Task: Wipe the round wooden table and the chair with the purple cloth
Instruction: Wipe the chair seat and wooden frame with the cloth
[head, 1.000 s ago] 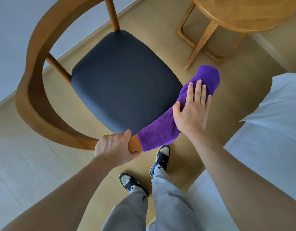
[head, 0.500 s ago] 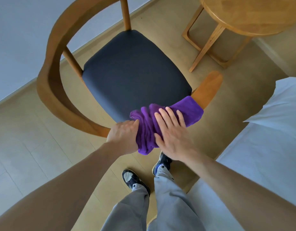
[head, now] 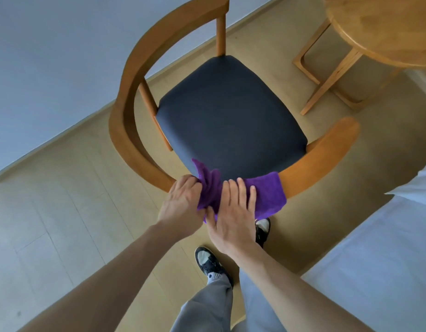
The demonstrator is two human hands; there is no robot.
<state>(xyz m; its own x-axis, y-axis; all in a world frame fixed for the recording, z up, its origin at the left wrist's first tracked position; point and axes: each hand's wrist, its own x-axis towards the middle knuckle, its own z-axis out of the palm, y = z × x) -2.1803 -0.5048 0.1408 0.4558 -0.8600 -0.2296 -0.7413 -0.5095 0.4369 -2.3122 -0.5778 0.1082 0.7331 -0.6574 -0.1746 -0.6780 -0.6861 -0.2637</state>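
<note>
The wooden chair [head: 125, 111] with a dark seat cushion [head: 231, 116] stands below me, its curved backrest rail nearest me. The purple cloth [head: 269, 195] is draped over that rail at its middle, bunched on the left side. My right hand [head: 233, 216] lies flat on the cloth, fingers spread, pressing it onto the rail. My left hand [head: 181, 204] grips the rail right beside the cloth's bunched end, touching it. The round wooden table [head: 384, 29] shows at the top right, only partly in view.
A white bed [head: 375, 259] fills the lower right, close to the chair's right arm. A grey wall [head: 51, 56] runs along the left. My legs and shoes [head: 209, 262] stand on the tan floor just behind the chair.
My right hand slid the cloth from the rail's right end leftward to the middle, bunching it against my left hand. The view has shifted so the chair sits further right.
</note>
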